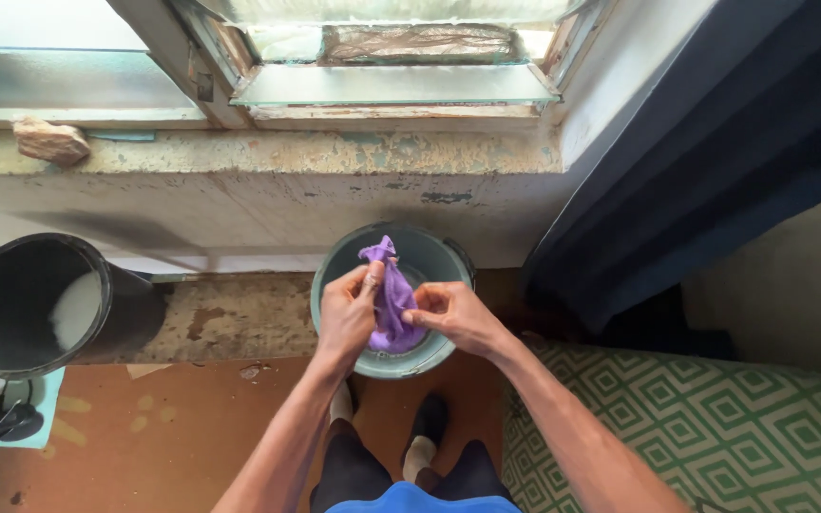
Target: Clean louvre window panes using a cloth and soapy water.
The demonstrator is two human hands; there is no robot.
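Left hand (349, 309): pinched on purple cloth (391, 294).
Right hand (453, 316): pinched on cloth's side.
Cloth: above grey bucket (330, 275), against the wall.

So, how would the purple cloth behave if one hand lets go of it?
The purple cloth looks limp: it bunches between the left hand and right hand, so it would probably droop. If wet, it might drip into the bucket below.

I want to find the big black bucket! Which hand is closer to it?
Left. The left hand holds the purple cloth on the side facing the black bucket; the right hand is farther off, beyond the cloth.
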